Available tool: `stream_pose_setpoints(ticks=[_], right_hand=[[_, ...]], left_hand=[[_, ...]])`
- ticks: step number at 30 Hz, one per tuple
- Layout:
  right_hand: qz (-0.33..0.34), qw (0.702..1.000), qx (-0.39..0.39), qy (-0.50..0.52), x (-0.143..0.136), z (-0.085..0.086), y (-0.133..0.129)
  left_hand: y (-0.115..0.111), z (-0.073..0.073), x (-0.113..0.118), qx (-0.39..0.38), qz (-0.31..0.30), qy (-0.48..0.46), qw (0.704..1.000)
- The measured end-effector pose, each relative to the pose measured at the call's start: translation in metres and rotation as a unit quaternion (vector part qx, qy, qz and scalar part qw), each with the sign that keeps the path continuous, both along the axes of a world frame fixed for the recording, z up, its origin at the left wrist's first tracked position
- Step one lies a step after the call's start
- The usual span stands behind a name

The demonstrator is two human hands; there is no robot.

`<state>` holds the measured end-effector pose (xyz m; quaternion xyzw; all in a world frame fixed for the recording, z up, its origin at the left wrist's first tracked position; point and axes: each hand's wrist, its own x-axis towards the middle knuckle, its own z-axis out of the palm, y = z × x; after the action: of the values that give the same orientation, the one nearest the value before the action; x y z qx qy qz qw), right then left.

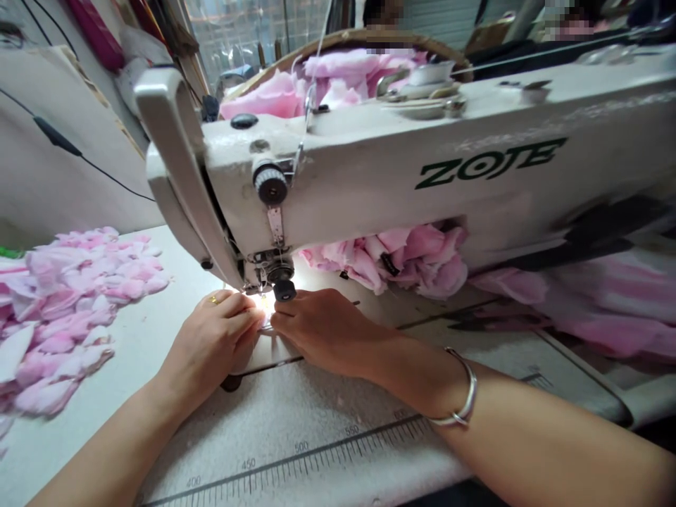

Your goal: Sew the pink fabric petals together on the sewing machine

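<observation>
sewing machine (370, 176): white, green lettering | fabric pieces (68, 310): pink | bracelet (467, 394): silver

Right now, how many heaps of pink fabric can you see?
4: left heap on the table, one under the machine arm, one behind it, one far right. More may be hidden.

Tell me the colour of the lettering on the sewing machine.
Dark green lettering on the white sewing machine, clearest in the head view.

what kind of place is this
Most likely a garment sewing workshop. An industrial sewing machine fills the view, pink fabric pieces are heaped on the table with its printed ruler, and the left hand and right hand meet under the needle.
</observation>
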<state>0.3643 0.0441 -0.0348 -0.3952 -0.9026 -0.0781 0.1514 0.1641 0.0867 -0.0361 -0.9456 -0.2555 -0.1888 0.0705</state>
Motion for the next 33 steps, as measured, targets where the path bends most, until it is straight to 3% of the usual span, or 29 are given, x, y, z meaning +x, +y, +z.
stream_pose_setpoints(ticks=[13,20,25,29,33], right_hand=[[-0.051,0.998,0.001,-0.033,-0.002,0.003,0.003],[-0.070,0.997,-0.011,-0.001,0.002,0.002,0.002],[-0.052,0.999,-0.010,0.008,0.004,0.002,0.002],[-0.046,0.999,-0.005,0.008,0.003,0.001,0.002],[-0.058,0.998,-0.016,0.026,0.005,0.003,0.002]], left_hand=[[0.009,-0.013,-0.008,-0.018,0.063,-0.014,0.998],[-0.001,-0.004,-0.015,0.046,0.071,-0.028,0.996],[-0.003,0.002,-0.019,0.105,0.051,0.031,0.993],[0.001,0.006,-0.018,0.098,-0.001,0.060,0.993],[0.006,0.007,-0.017,0.067,0.012,0.048,0.997]])
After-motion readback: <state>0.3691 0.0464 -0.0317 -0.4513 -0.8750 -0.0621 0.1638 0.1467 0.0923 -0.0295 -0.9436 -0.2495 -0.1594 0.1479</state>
